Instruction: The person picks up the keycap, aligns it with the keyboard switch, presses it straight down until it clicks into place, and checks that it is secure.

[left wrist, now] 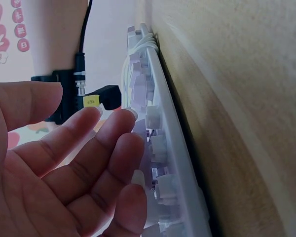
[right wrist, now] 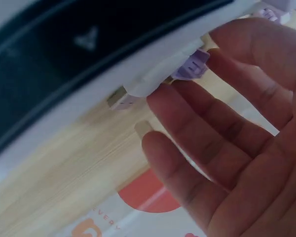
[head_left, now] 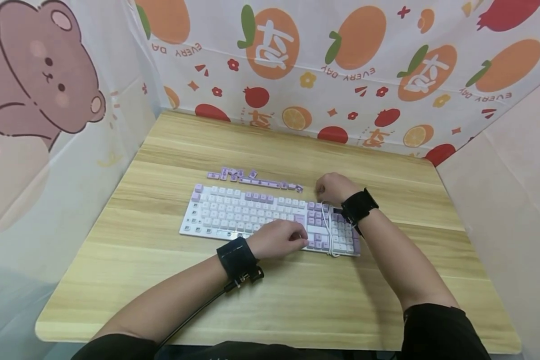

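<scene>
A white and purple keyboard [head_left: 252,210] lies on the wooden table, a thin white cable [head_left: 329,230] looped around its right part. Over its front middle-right hovers my left hand [head_left: 281,237], fingers loosely bent, nothing held. In the left wrist view its fingers [left wrist: 126,163] hang beside the keycaps. Just past the keyboard's back edge is my right hand [head_left: 337,187], loosely curled. The right wrist view shows a pale white piece [right wrist: 153,76] at its fingertips; what it is I cannot tell. A purple keycap [right wrist: 192,66] appears behind. No grip on either shows.
Loose purple keycaps [head_left: 258,183] lie in a row behind the keyboard, with several more clustered at its left end. Some key positions at the keyboard's left [head_left: 195,212] lack caps. A fruit-print cloth [head_left: 315,65] hangs behind the table.
</scene>
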The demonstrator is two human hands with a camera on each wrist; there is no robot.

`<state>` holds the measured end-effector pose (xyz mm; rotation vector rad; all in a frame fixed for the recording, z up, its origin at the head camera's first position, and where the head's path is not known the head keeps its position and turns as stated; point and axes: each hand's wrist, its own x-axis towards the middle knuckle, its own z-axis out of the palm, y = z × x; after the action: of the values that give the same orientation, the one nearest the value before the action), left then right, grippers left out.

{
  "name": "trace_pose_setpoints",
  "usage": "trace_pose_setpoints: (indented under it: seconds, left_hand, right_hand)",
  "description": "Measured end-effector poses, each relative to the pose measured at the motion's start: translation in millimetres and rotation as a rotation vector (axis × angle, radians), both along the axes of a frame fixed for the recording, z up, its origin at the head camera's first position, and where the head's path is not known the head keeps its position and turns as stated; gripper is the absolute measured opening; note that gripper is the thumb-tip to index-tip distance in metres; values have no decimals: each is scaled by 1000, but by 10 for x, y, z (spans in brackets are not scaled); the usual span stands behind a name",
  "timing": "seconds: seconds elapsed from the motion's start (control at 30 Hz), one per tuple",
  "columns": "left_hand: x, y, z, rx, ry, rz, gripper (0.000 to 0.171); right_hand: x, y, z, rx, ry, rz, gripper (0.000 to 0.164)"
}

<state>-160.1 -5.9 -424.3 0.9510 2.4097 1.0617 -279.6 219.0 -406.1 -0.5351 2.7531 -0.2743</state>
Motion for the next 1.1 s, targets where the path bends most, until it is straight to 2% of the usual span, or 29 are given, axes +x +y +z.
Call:
trace_pose_setpoints:
  seconds: [0.1, 0.23, 0.33, 0.6, 0.83, 1.0, 1.1]
  left_hand:
    - [2, -2, -12, -4, 5, 2, 15]
    - [6, 1, -15, -13, 3, 2, 15]
    - [6, 3, -13, -11, -2, -2, 14]
    - [-9, -5, -3, 0, 3, -1, 14]
    - [-60, -26, -3, 35, 18, 14, 15]
    - [-126, -88, 90, 118, 29, 75, 17]
    - [-170, -136, 152, 202, 27, 154, 15]
  right_hand:
    - [-25, -14, -32, 7, 7, 7, 6]
    - [-65, -17, -55, 5, -9, 37, 14]
    - [-91, 0, -58, -42, -15, 45, 10]
    - [-60, 29, 53, -343, -2, -14, 15]
    - [136, -33, 94, -665, -98, -116, 19]
    - [318, -126, 119, -842, -109, -120, 25]
    - [433, -201, 137, -971, -112, -129, 27]
